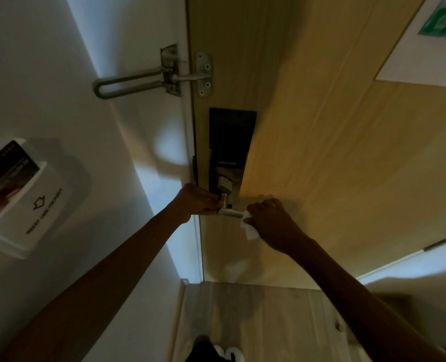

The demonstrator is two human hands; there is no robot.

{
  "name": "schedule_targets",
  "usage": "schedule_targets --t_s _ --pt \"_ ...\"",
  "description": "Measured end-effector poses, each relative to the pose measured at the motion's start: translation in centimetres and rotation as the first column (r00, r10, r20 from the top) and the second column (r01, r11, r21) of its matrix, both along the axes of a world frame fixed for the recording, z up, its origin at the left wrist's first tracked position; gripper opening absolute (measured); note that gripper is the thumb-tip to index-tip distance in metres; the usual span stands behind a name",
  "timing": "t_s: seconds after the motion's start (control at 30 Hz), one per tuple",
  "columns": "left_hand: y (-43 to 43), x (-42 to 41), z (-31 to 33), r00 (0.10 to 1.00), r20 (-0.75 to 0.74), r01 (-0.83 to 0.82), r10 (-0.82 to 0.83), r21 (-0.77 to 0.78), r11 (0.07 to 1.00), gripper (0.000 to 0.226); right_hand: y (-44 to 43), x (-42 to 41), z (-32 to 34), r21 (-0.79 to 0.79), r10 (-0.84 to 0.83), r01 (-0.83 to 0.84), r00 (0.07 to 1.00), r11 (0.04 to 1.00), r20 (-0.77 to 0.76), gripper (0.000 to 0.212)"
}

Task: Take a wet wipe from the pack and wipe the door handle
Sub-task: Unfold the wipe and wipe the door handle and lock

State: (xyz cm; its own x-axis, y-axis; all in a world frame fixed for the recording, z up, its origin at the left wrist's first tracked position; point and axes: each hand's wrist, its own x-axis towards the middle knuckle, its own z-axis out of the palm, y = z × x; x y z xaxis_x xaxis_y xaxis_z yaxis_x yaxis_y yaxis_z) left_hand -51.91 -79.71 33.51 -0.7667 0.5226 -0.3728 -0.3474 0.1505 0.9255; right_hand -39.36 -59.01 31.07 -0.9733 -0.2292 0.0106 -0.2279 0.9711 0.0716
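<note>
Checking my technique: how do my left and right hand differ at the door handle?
The left hand grips the door handle bare at its pivot end; the right hand holds a wet wipe at its free end. The left hand is by the door edge, the right hand farther in. Both are at the handle.

Handle (231, 212) hemmed — lock body (231, 137) just above, wall (143, 142) close at left, bare door panel (347, 165) free rightward

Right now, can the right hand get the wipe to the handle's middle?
Probably yes. The right hand holds the wipe at the free end of the door handle, whose middle is bare. The left hand grips only the lock end.
</note>
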Motion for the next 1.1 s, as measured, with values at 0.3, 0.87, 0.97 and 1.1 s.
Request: schedule_targets --t_s 0.3,0.87,0.97,1.1 --pt "-0.1 0.1 -0.2 1.000 0.004 -0.002 0.002 -0.028 1.000 0.024 2.7 1.4 -0.3 -0.166 -0.059 0.040 0.992 0.985 -0.110 0.036" --pt "1.1 0.5 0.2 0.993 -0.036 -0.119 0.115 -0.146 0.982 0.014 0.5 0.4 0.9 0.020 0.097 -0.095 0.980 0.995 -0.174 0.032" --pt "1.0 0.4 0.1 0.996 -0.051 -0.078 0.072 -0.141 0.987 0.014 -1.0 -0.3 0.8 0.001 0.114 -0.116 0.977 0.993 -0.182 0.029" --pt "1.0 0.2 0.2 0.997 -0.052 -0.058 0.051 -0.140 0.989 0.014 1.7 0.5 0.9 0.032 0.087 -0.084 0.993 0.996 -0.079 0.027"
